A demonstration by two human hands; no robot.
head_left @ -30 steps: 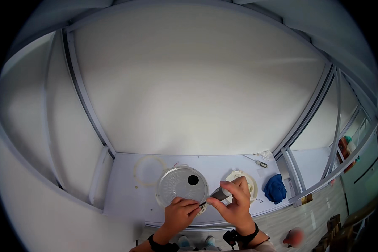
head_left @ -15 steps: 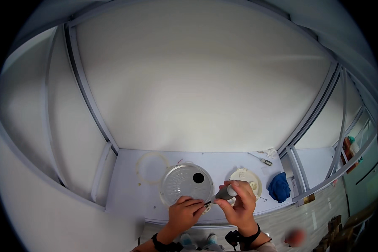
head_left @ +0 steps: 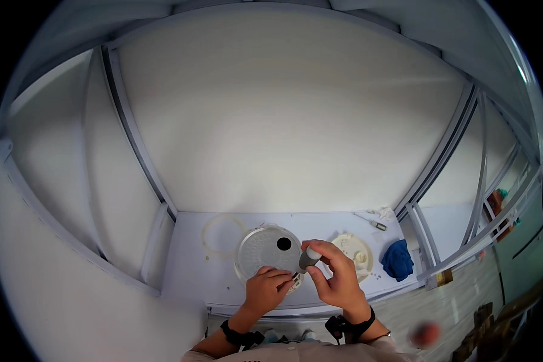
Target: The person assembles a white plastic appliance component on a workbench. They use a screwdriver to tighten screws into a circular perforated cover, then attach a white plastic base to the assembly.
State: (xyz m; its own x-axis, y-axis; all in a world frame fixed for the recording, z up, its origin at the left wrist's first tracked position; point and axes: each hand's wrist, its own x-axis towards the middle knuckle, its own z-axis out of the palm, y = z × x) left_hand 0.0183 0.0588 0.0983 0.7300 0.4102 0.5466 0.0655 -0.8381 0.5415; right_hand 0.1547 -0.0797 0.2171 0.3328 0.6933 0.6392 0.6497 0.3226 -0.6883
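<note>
The right hand [head_left: 338, 280] pinches a grey-handled tool [head_left: 309, 259] between thumb and fingers, its light end cap up and its dark shaft slanting down toward a pale part [head_left: 296, 283]; the grip probably leaves the handle free to turn. The left hand [head_left: 264, 291] keeps its fingers together, tips at that part, seemingly to steady it; whether they pinch it cannot be told. The part sits at the near edge of a round silvery plate [head_left: 260, 246], metallic-looking, with a black disc [head_left: 284, 244] on its face. Just right of it on the smooth tabletop [head_left: 186, 265], perhaps within easy reach, lies a cream dish [head_left: 344, 243], plastic-looking, with raised shapes inside. Beyond are a crumpled blue cloth [head_left: 397, 260], a slim screwdriver [head_left: 377, 225] and, to the left, a thin pale ring [head_left: 203, 236].
</note>
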